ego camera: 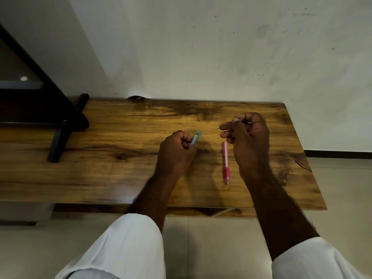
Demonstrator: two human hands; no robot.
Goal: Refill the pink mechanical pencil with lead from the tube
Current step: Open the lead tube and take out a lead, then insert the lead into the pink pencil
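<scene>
With the lead (218,128) pinched in his right hand (246,135) and the tube (195,138) gripped in his left hand (177,152), he should hold lightly reaching for the pencil (226,162) just below his fingertips (224,134).

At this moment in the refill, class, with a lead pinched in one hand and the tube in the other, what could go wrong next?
1. The thin lead juts from the right hand's fingers; squeezing or bumping it could snap it.
2. The lead tube in the left hand is tilted; if it is open, more leads might slide out.
3. The pink mechanical pencil lies loose on the table beside the right wrist and could be nudged into rolling.
</scene>
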